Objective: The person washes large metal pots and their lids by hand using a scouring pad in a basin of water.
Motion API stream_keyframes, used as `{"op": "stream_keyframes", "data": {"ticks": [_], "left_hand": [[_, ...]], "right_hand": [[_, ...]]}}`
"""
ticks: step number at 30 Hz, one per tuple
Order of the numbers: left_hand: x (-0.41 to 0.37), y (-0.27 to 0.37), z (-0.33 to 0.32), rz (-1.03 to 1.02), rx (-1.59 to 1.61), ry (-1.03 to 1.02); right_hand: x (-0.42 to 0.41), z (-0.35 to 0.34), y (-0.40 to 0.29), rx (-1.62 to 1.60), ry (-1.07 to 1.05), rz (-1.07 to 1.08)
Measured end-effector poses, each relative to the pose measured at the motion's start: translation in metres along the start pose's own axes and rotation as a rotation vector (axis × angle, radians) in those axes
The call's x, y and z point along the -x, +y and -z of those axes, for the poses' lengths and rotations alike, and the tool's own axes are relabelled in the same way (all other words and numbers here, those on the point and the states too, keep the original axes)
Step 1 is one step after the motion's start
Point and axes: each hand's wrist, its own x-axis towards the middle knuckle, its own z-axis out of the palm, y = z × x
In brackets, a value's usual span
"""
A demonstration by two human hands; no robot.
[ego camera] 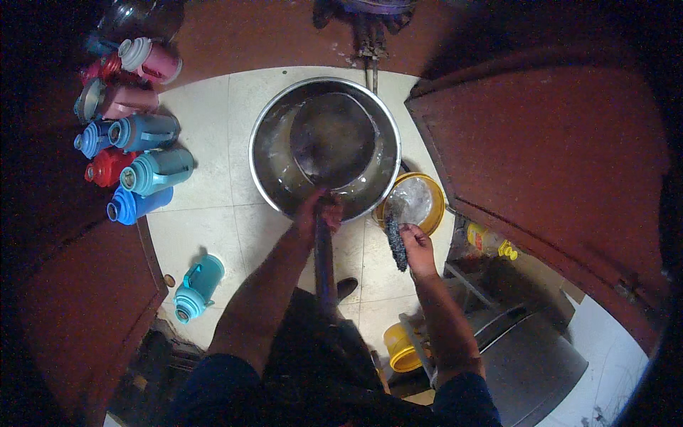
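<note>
A large round metal pot (257,176) stands before me, with a bright rim. Over its inside lies a dark round metal piece (333,136), seemingly a pan. My left hand (319,213), at the pot's near rim, is closed around a long dark handle (324,267) that runs back towards my body. Whether the handle joins the round piece is not clear. A dark, rough scrubbing pad (396,245) hangs from the fingers of my right hand (419,245). Its upper end is over a yellow bucket (438,205) with cloudy liquid, close to the pot's right side.
Several thermos flasks (157,171) stand at the left, and a turquoise flask (200,285) stands apart, nearer to me. Dark red panels (539,144) border the floor. A second yellow bucket (403,347) is low on the right, near a yellow-capped bottle (485,240). My shoe (348,287) shows below.
</note>
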Motion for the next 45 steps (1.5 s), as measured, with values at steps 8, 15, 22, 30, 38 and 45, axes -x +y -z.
{"op": "stream_keyframes", "data": {"ticks": [8, 15, 22, 30, 38, 45], "left_hand": [[-0.020, 0.083, 0.088, -0.403, -1.434, 0.709], [-0.039, 0.125, 0.093, -0.791, -2.072, 0.813], [-0.004, 0.091, 0.005, -0.248, -0.806, 0.593], [0.017, 0.072, -0.017, -0.277, -0.621, 0.422], [0.059, 0.034, -0.045, -0.252, -0.207, 0.291], [0.068, 0.044, -0.053, -0.265, -0.455, 0.295]], "right_hand": [[-0.053, -0.041, -0.029, 0.116, -0.085, -0.029], [-0.128, -0.079, -0.001, 0.810, -0.215, 0.277], [-0.141, -0.142, 0.014, 1.638, -0.302, 0.571], [-0.173, -0.114, 0.046, 1.075, -0.647, 0.796], [-0.003, -0.138, -0.112, 0.667, -0.540, 0.701], [-0.027, -0.199, -0.088, 0.743, -0.353, 0.678]]}}
